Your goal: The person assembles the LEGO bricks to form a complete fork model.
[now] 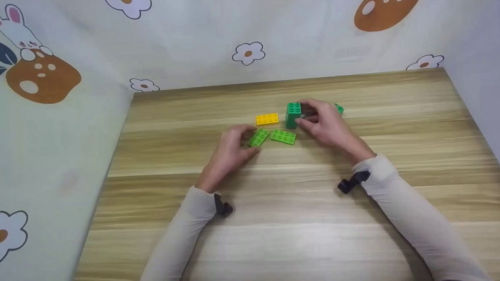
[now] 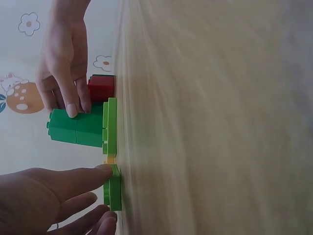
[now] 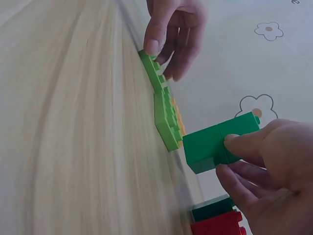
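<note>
My right hand (image 1: pixel 327 122) pinches a tall dark green stack of two toy bricks (image 3: pixel 220 139) between thumb and fingers, close over the table. My left hand (image 1: pixel 231 147) curls around a flat lime green brick (image 1: pixel 259 137) on the table, thumb at its near end and fingers at the far side. Another flat lime green brick (image 1: pixel 283 137) lies just right of it, between the two hands. Behind these sits a flat yellow brick (image 1: pixel 267 119), mostly hidden in the wrist views.
Beyond my right hand stand a red brick (image 3: pixel 217 224) and another dark green brick (image 3: pixel 213 208), mostly covered by the hand in the head view. A patterned wall (image 1: pixel 195 54) rises at the table's back edge, with further walls at both sides.
</note>
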Demonstrator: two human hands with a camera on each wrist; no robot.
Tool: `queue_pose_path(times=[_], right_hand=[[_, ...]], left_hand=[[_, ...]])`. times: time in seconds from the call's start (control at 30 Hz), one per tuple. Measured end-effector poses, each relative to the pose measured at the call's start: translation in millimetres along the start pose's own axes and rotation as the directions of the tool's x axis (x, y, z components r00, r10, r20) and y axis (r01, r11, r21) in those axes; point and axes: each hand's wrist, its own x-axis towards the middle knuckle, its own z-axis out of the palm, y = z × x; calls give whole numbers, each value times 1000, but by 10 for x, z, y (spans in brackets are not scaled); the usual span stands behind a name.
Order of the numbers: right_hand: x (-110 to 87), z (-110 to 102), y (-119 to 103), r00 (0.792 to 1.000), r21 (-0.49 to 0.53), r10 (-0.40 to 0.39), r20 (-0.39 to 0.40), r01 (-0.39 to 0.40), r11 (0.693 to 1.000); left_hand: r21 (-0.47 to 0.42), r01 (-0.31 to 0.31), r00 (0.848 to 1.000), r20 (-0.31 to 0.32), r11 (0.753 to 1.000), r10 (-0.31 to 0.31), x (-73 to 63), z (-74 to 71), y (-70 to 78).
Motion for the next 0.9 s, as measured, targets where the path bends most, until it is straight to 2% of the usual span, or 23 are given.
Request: queue_pose_path(times=[0.1, 0.33, 0.67, 0.9], right_hand=[[38, 32, -2, 1000, 1, -1, -8, 1, 1000], [88, 88, -12, 1000, -26, 23, -3, -23, 999], [124, 113, -57, 999, -60, 54, 3, -53, 997], [51, 119, -53, 1000, -33, 20, -10, -20, 999]], left_hand=[[-38, 18, 1000, 24, 999, -17, -9, -2, -14], [-55, 42, 998, 49, 998, -39, -12, -9, -24], [-40, 20, 999, 49, 999, -18, -4, -17, -25], [-52, 22, 998, 53, 998, -20, -7, -20, -41]])
